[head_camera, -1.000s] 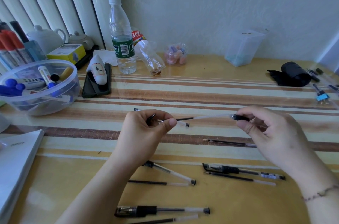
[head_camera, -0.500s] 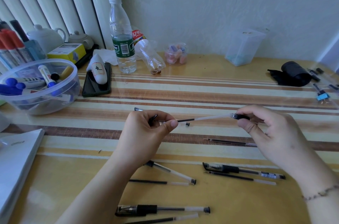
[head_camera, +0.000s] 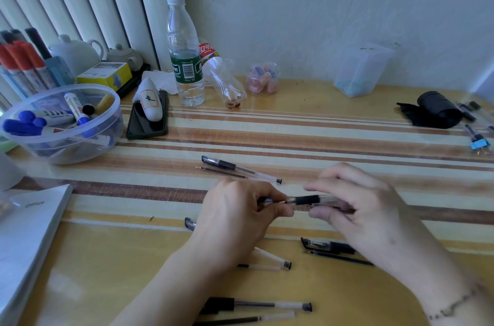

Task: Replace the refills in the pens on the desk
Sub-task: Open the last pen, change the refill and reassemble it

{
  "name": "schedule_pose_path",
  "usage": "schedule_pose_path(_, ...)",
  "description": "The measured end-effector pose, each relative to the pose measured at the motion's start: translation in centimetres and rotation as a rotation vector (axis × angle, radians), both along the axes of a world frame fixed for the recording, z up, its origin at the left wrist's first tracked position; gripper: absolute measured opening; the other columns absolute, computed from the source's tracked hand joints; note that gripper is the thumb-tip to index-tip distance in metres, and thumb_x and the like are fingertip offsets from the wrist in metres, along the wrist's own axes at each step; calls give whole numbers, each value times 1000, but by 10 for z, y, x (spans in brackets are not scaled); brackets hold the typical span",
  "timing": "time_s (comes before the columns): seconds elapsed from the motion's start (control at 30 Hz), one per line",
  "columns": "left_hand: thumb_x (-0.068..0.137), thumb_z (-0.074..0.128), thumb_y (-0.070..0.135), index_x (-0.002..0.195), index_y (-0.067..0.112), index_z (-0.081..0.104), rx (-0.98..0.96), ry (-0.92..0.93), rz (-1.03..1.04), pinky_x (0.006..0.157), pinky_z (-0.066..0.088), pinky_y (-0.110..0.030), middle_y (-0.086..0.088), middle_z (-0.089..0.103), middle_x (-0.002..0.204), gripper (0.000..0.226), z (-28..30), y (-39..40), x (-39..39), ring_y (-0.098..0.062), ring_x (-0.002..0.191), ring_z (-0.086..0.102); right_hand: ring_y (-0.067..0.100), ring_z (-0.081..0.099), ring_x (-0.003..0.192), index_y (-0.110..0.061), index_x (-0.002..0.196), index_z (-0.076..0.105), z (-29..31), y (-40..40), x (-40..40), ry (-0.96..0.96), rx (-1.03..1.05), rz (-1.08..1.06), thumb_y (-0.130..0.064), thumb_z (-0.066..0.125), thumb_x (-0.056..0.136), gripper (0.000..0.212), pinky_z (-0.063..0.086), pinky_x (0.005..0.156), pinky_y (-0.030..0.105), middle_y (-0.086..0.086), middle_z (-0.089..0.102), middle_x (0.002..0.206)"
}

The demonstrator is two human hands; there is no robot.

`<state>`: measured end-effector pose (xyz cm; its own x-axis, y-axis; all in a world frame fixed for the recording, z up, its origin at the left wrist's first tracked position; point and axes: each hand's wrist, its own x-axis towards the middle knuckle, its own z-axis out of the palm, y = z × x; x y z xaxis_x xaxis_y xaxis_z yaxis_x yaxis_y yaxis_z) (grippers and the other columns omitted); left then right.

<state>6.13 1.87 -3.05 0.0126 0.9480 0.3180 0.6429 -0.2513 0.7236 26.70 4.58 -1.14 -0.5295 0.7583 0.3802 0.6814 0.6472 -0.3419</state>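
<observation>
bowl: clear plastic tub (head_camera: 107, 122) far left on desk (head_camera: 320, 138); holds blue-capped markers (head_camera: 40, 117), lying loose.
bottle upright: clear water bottle (head_camera: 184, 53), white cap on, green label, water low in the bottom.
bottle lying: crushed clear bottle (head_camera: 224, 77), red label, something brown at its base, can't tell what.
jar: small clear jar (head_camera: 263, 77) by the wall, pink and blue pieces inside.
box: frosted plastic box (head_camera: 361, 69) right of jar, something teal at the bottom.
left hand: left hand (head_camera: 238, 216), fingers curled, pinching the tip end of the held pen.
held pen: held pen (head_camera: 304, 200) between both hands, above desk mid-front, roughly level; black grip section, clear barrel, metal-looking tip toward left hand. Blurred.
right hand: right hand (head_camera: 358, 208), thumb and fingers closed round the barrel end.
desk pens: one pen plus loose refill (head_camera: 222, 172) just behind the hands; more pens and refills in front, partly under the arms.
</observation>
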Motion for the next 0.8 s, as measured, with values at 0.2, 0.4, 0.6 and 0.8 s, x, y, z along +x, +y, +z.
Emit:
schedule_pose_path(0.2, 71, 79, 40, 79, 30, 76, 30, -4, 5, 45, 28, -12, 13, 43, 39, 13, 0, 1, -2, -6, 42, 41, 2, 64, 74, -25, 107, 68, -5, -1, -5, 87, 11, -15, -8, 72, 78, 34, 56, 60, 27, -18, 62, 88)
schedule_pose_path(0.4, 72, 79, 42, 78, 30, 75, 11, 14, -20, 45, 26, -12, 23, 50, 47, 14, 1, 2, -3, -3, 42, 41, -7, 57, 60, -36, 119, 59, 5, -6, -5, 37, -27, 7, -50, 54, 88, 35, 48, 51, 18, -23, 62, 81)
schedule_pose_path(0.6, 71, 79, 43, 77, 28, 75, 39, 65, -32, 47, 24, -11, 11, 37, 38, 16, -1, 3, -3, -3, 43, 41, -8, 59, 57, -35, 119, 62, 6, -6, -6, 70, 17, -25, -39, 52, 88, 33, 53, 50, 22, -24, 64, 69)
schedule_pose_path(0.8, 72, 77, 44, 75, 27, 74, 14, 75, -23, 45, 22, -12, 11, 35, 35, 17, -1, 5, -7, -2, 40, 40, -8, 53, 59, -39, 120, 58, 6, -8, -6, 11, -73, -9, -40, 64, 80, 40, 42, 51, 9, -25, 60, 81)
